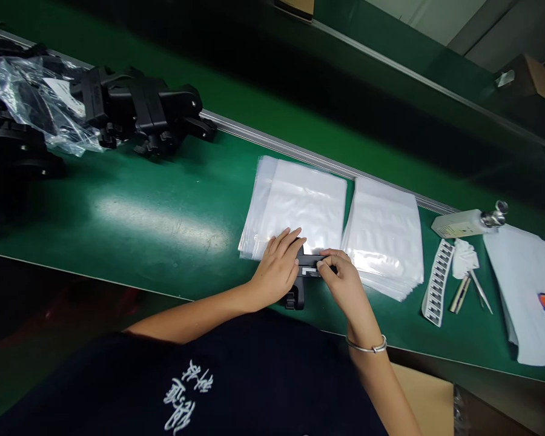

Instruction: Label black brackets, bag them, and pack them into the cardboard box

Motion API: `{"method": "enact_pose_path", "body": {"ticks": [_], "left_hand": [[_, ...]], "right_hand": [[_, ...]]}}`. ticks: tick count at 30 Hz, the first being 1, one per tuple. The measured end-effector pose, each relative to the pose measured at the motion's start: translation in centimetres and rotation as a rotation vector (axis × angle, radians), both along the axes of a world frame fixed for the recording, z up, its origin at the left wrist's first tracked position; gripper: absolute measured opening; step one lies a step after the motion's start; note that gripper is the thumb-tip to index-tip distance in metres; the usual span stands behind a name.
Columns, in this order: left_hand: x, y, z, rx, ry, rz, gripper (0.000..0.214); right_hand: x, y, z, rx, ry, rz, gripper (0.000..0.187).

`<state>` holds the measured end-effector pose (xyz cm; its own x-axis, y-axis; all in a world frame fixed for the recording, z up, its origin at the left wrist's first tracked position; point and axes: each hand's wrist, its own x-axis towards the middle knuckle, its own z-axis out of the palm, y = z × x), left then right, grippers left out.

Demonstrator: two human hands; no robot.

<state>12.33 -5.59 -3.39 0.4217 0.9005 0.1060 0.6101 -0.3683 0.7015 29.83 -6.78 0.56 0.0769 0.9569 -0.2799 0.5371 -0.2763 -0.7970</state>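
A small black plastic part (305, 266) lies on the green belt (163, 218) at the near edge of a stack of clear plastic bags (300, 203). My left hand (277, 266) rests over the part's left end, fingers curled round it. My right hand (343, 280) pinches the part's right end, fingertips pressed on a small white label (312, 272) stuck to it. A bangle sits on my right wrist.
A second bag stack (386, 236) lies to the right. Further right are a strip of barcode labels (437, 275), tweezers (480, 290), a white bottle (467, 223) and white sheets (527, 284). Black parts (140, 109), some in a clear bag (31, 97), lie far left.
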Motion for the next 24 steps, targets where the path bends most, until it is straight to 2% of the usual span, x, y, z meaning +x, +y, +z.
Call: {"method": "enact_pose_path", "body": {"ticks": [20,24], "left_hand": [[0.15,0.09,0.07,-0.022,-0.020,0.004,0.047],[-0.42,-0.03,0.17,0.064,-0.035,0.018,0.045]], "right_hand": [[-0.47,0.04,0.55,0.033,-0.110,0.043,0.023],[-0.51,0.12,0.61,0.046,-0.137,0.049,0.022]]}}
